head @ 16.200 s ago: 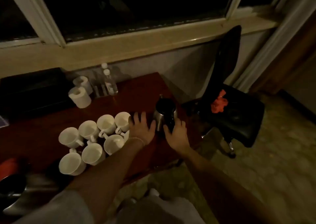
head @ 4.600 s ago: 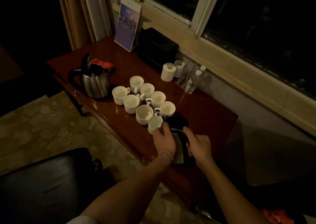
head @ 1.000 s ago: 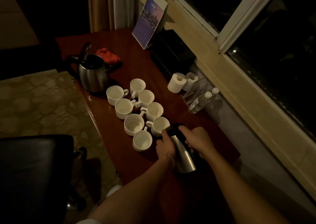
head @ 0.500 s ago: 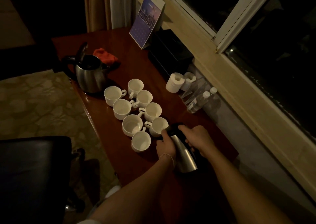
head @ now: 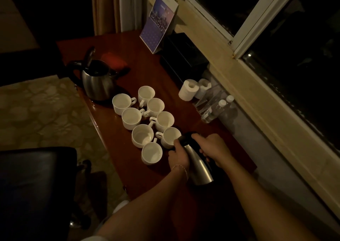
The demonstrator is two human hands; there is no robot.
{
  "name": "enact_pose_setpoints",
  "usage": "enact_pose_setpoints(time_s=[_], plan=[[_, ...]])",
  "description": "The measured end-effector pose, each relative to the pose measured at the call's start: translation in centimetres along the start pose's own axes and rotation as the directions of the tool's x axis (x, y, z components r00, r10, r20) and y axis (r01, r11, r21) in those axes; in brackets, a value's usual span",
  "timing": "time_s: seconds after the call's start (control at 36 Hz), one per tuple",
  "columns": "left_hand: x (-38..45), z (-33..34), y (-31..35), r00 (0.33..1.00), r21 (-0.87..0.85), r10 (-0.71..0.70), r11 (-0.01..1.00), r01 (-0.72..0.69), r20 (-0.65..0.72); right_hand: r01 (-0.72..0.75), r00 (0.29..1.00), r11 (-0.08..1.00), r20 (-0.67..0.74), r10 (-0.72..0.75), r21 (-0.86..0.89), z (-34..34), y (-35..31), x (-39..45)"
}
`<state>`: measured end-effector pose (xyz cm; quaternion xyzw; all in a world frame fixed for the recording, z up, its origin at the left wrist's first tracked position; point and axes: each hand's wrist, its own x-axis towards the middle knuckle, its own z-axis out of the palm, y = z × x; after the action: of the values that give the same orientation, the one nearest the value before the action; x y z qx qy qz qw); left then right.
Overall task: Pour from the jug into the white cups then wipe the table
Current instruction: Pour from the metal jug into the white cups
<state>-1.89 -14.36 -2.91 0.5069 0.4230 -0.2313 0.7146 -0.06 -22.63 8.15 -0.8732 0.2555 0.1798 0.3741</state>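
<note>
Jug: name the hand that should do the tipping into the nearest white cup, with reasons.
Right. The right hand grips the handle side of the jug, giving leverage to tip. The left hand only steadies its body, beside the white cup.

Eight white cups [head: 148,122] were counted in a cluster at the centre of the frame. One steel jug [head: 197,162] was recorded at lower centre, and one kettle [head: 97,80] at upper left. Two paper rolls [head: 189,89] and two clear bottles [head: 214,110] were noted right of centre. One calendar [head: 158,20] was found at top centre, one red cloth [head: 114,61] behind the kettle, and two hands [head: 179,157] at the jug.
</note>
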Motion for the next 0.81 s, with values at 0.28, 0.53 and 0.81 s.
enact_pose_setpoints(time_s=[0.28,0.53,0.81], plan=[[-0.53,0.09,0.1,1.0,-0.02,-0.019,1.0,0.02,0.017,0.009,1.0,0.999,0.007,-0.009,-0.032,-0.06,0.12,0.26],[-0.78,-0.02,0.14,0.999,-0.058,-0.038,0.998,0.039,0.02,0.013,1.0,0.999,0.022,-0.012,-0.045,-0.03,-0.05,0.31],[-0.65,0.04,-0.12,0.998,-0.121,-0.03,0.992,0.037,0.055,-0.004,1.0,0.999,0.024,0.005,-0.038,-0.06,-0.09,0.01]])
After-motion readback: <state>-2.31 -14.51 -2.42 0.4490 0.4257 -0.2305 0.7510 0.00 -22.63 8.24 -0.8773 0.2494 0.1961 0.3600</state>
